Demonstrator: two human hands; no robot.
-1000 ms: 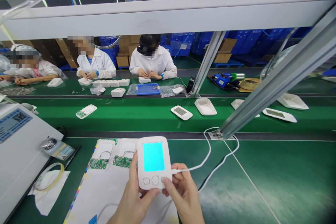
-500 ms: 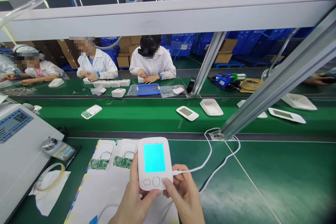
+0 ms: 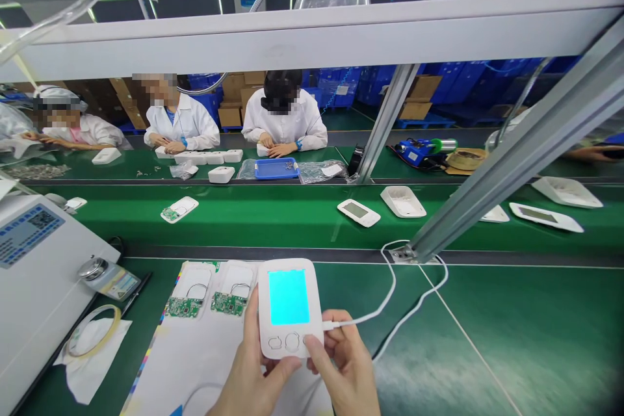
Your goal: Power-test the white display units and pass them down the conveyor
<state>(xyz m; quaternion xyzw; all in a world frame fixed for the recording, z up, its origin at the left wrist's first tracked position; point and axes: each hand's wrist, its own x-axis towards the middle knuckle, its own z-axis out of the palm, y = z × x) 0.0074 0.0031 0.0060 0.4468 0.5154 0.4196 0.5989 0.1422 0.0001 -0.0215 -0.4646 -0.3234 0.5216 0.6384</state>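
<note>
Both my hands hold a white handheld device (image 3: 288, 302) with a glowing cyan screen and three buttons below it. My left hand (image 3: 256, 374) wraps the device's lower left side, thumb under the buttons. My right hand (image 3: 344, 364) grips the lower right edge, its thumb lying on the right-hand button. A white cable (image 3: 390, 296) runs from the device's right side across the green mat. Just behind the device lie two open white shells with green circuit boards (image 3: 228, 302) on a white sheet (image 3: 195, 351).
A grey-white machine (image 3: 34, 273) stands at left, with a tape roll (image 3: 92, 328) beside it. The green conveyor (image 3: 273, 218) carries white device shells (image 3: 358, 212). A slanted metal post (image 3: 511, 156) rises at right. Three people in white coats work across the line.
The shells on the conveyor have drifted to the right. The device has dipped slightly in my hands; my grip looks the same.
</note>
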